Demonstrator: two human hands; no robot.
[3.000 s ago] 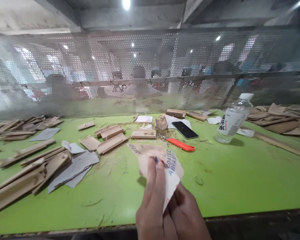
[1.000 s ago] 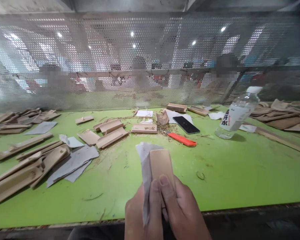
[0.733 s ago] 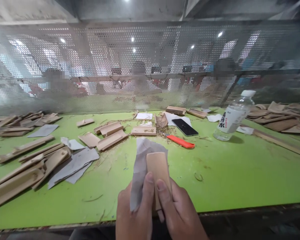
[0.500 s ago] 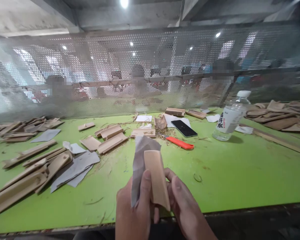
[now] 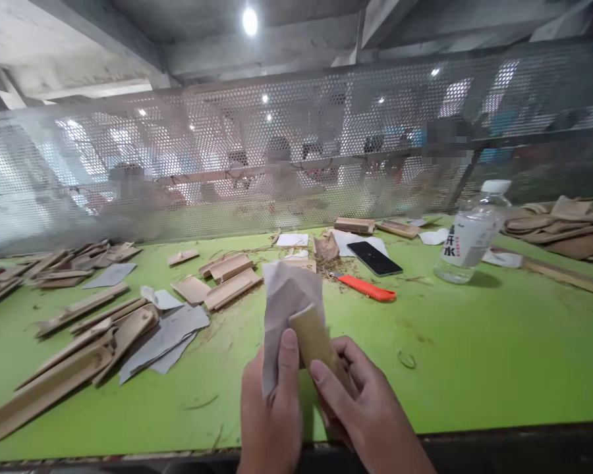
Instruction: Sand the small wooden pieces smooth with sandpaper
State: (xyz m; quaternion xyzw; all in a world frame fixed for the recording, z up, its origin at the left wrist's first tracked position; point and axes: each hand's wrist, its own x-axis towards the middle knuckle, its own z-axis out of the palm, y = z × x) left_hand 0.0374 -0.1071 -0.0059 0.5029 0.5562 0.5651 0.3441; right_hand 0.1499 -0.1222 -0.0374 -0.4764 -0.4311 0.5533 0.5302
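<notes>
A folded grey sheet of paper stands up from my left hand, whose thumb presses on it. My right hand grips a short bamboo piece with the thumb on its face; the upper end of the piece leans against the paper. Both hands are close together above the front of the green table. The fingers behind the paper and the piece are partly hidden. Beyond the hands lie an orange-red cutter and a black phone.
Bamboo pieces and grey paper sheets lie to the left on the green table. A water bottle stands at the right, near a brown pile. Behind rises a perforated screen, with blurred people beyond.
The bamboo piece has turned, showing a darker, yellowish face, and tilts more to the left. My right thumb now lies across it. The view has shifted, so the table things appear further right.
</notes>
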